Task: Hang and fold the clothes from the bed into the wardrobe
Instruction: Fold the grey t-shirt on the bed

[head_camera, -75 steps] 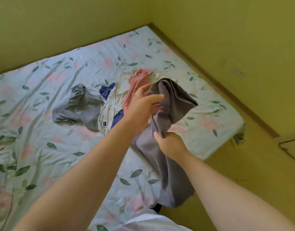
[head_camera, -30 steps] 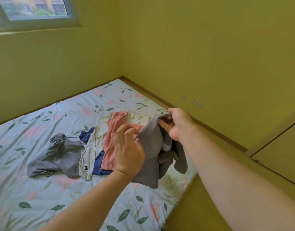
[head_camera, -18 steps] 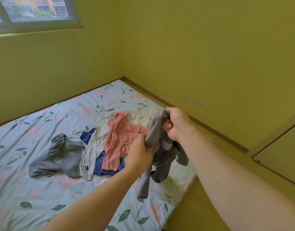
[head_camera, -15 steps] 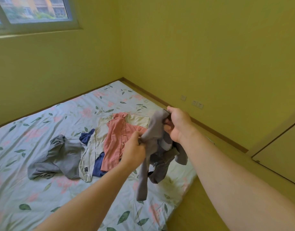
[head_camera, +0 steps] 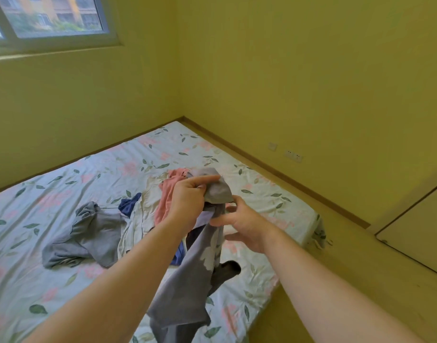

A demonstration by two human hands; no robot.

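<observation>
On my feed, both hands are up over the near right part of the bed, working one grey garment held clear of the mattress. The left hand grips its bunched top, fingers curled over a rounded fold of cloth with the forefinger stretched along the upper edge. Just below and to the right, the right hand pinches the narrow gathered neck of the same piece between thumb and forefinger. Its other fingers spread loosely and hold nothing.

The garment is a soft mid-grey with a faint lilac cast. It hangs in a long twisted drape from the hands down towards the bottom of my view. It widens as it falls, with crumpled folds and a few paler patches across the middle. A darker end sticks out on its right side, tube-like, showing a shadowed opening.

Behind the hands, the rest of the laundry lies on the leaf-and-flower sheet: a pink piece, a cream piece, a navy piece and a second grey garment furthest left, all overlapping in a loose heap.
</observation>
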